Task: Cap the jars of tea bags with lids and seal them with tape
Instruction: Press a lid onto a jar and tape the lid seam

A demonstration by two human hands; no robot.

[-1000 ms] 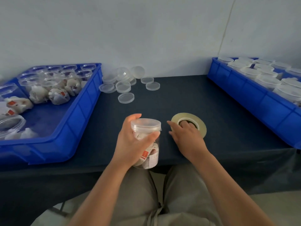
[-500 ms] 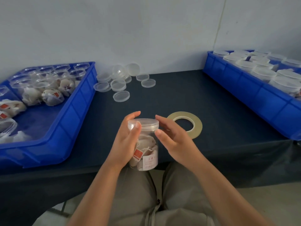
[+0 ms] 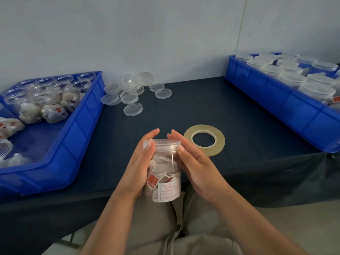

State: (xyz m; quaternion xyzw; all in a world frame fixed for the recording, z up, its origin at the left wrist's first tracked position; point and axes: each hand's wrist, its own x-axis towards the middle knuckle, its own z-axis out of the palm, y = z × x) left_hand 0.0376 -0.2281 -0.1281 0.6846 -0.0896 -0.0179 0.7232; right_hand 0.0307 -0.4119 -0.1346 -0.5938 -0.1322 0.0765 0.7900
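**Capped jar upright in both hands, tape just off the right**

The jar (image 3: 165, 173) of tea bags is upright, long axis vertical, held at the table's (image 3: 184, 107) near edge, with its lid (image 3: 161, 144) on top. The left hand (image 3: 138, 168) wraps the jar's body, fingers (image 3: 152, 132) curled behind. The right hand (image 3: 196, 166) clasps the lid between thumb and fingers. The tape roll (image 3: 220, 140) lies flat just beyond the right hand, the nearer one, with a clear path to it. Loose lids (image 3: 132, 109) and two blue bins (image 3: 82, 122) sit well apart.
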